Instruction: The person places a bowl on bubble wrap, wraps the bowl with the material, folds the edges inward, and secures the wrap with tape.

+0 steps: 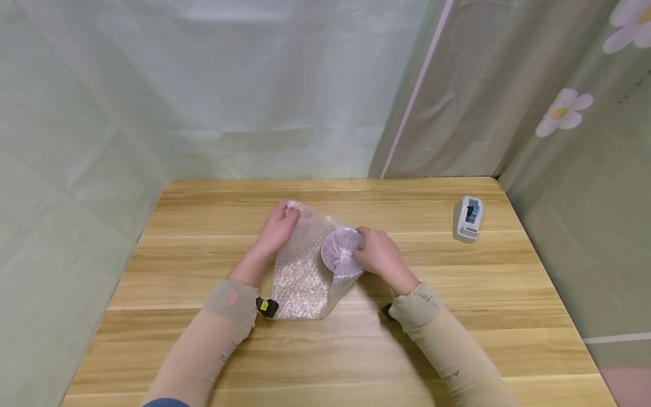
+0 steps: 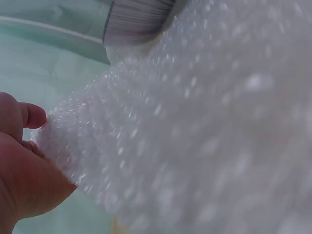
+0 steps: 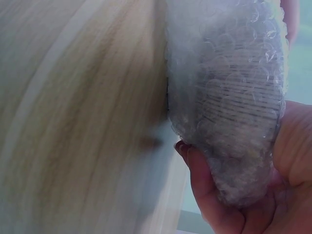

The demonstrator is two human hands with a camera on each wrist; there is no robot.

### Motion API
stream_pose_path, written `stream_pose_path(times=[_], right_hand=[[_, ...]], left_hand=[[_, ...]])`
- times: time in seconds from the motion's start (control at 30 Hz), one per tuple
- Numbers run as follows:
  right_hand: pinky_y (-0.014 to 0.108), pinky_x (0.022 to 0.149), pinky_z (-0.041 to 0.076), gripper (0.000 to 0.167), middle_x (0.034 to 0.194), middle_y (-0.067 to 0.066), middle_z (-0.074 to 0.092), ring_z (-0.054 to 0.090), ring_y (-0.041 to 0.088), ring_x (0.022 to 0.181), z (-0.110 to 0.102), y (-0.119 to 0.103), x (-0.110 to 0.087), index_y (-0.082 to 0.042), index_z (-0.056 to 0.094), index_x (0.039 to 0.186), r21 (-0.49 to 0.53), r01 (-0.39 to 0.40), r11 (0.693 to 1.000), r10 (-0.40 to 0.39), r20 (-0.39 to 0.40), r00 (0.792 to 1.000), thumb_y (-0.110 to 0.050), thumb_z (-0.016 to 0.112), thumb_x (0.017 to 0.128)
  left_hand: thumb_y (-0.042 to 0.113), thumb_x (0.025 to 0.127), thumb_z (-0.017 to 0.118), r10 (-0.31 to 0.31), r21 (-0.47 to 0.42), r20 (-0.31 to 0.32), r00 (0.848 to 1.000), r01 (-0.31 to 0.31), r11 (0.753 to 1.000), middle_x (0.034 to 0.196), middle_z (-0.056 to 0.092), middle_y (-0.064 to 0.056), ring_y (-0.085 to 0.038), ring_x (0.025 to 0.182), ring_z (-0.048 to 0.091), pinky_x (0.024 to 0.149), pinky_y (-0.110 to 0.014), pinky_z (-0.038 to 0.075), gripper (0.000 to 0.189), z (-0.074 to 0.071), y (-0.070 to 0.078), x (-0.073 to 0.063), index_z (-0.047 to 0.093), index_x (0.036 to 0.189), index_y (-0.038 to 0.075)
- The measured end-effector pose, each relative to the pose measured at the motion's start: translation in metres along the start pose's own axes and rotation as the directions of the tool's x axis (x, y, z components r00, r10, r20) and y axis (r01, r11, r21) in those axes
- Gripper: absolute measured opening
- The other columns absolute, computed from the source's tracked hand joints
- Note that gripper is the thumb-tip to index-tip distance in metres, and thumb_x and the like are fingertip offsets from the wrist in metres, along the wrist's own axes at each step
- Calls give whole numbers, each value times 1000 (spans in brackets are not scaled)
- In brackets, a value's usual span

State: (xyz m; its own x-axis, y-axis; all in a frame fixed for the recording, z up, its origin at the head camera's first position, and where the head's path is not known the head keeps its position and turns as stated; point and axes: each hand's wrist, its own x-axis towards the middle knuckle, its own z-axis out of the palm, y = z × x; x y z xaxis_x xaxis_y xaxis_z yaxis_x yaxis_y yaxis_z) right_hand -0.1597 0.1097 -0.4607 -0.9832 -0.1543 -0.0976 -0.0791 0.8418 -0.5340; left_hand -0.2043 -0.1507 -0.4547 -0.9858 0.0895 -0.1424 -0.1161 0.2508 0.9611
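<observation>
A sheet of clear bubble wrap (image 1: 305,282) slants between the two hands above the table. The left hand (image 1: 278,227) pinches its far left corner between thumb and fingers; the left wrist view shows this hand (image 2: 29,161) at the edge of the wrap. A round, bowl-like thing (image 1: 333,251) with fine radiating lines and a dark rim lies against the sheet, its right part covered by a fold. My right hand (image 1: 378,251) grips it from the right through the wrap. In the right wrist view, fingers curl beneath the wrapped lined side (image 3: 239,92).
A white tape dispenser (image 1: 468,219) with a blue roll stands at the table's back right. The wooden table (image 1: 203,265) runs to hanging cloth (image 1: 285,102) behind and at both sides. Black wrist cameras (image 1: 267,307) sit at the sleeves.
</observation>
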Motion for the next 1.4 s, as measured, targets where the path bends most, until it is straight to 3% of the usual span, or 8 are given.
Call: stream_pose_path(times=[0.13, 0.37, 0.47, 0.57, 0.67, 0.8, 1.17, 1.4], right_hand=[[49, 80, 60, 53, 124, 19, 74, 68, 30, 93, 1, 1, 1, -3, 67, 140, -3, 6, 1000, -6, -3, 1000, -12, 73, 88], [50, 80, 60, 54, 129, 18, 74, 68, 30, 95, 0, 1, 0, -5, 67, 142, -2, 4, 1000, -4, -1, 1000, -13, 73, 89], [49, 79, 61, 55, 128, 18, 74, 68, 29, 93, 0, 1, -1, -5, 66, 143, -1, 5, 1000, -5, -2, 1000, -13, 73, 89], [48, 78, 60, 54, 126, 18, 75, 68, 28, 90, 0, 1, -1, -4, 67, 142, -2, 12, 1000, -12, -6, 1000, -13, 73, 90], [46, 75, 60, 52, 123, 18, 75, 68, 27, 88, 2, 2, -1, -4, 68, 141, -2, 20, 1000, -20, -12, 1000, -13, 74, 90], [45, 73, 60, 51, 123, 18, 75, 68, 27, 86, 3, 1, -1, -4, 68, 141, -7, 22, 1000, -22, -15, 1000, -12, 75, 91], [41, 65, 57, 55, 123, 19, 75, 66, 27, 81, 2, 0, -1, -4, 66, 144, -26, 26, 999, -26, -22, 999, -12, 75, 90], [38, 60, 55, 58, 122, 22, 74, 64, 25, 75, 0, -2, 0, -2, 62, 147, -33, 23, 999, -23, -4, 1000, -13, 76, 92]], left_hand=[[34, 110, 50, -9, -10, 49, 999, 10, 1000, 130, 63, -19, -31, 111, 60, 98, -45, 52, 45, 7, 8, -3, 52, 147, 9], [27, 112, 49, 102, -24, 164, 981, -100, 995, 106, 58, -9, -24, 92, 53, 79, -38, 49, 20, 21, 17, -9, 55, 123, 12], [28, 113, 48, 136, 6, 206, 969, -141, 990, 101, 51, -9, -26, 92, 49, 82, -41, 48, 16, 25, 19, -10, 52, 117, 13], [31, 113, 47, 150, 19, 246, 958, -159, 987, 120, 61, -9, -30, 116, 56, 103, -53, 49, 18, 27, 21, -13, 52, 117, 14], [34, 114, 45, 166, 19, 286, 944, -179, 984, 149, 60, -3, -30, 146, 47, 122, -61, 34, 23, 29, 22, -16, 55, 124, 16], [35, 115, 42, 197, 10, 340, 920, -213, 977, 154, 60, 5, -25, 151, 44, 127, -58, 26, 27, 32, 22, -19, 56, 131, 18], [22, 115, 45, 278, -4, 427, 860, -306, 952, 144, 68, -8, -28, 136, 62, 119, -49, 44, 21, 38, 22, -27, 49, 119, 1], [16, 114, 44, 346, 39, 459, 818, -408, 912, 141, 69, -15, -36, 133, 64, 111, -50, 53, 15, 39, 19, -29, 48, 114, 2]])
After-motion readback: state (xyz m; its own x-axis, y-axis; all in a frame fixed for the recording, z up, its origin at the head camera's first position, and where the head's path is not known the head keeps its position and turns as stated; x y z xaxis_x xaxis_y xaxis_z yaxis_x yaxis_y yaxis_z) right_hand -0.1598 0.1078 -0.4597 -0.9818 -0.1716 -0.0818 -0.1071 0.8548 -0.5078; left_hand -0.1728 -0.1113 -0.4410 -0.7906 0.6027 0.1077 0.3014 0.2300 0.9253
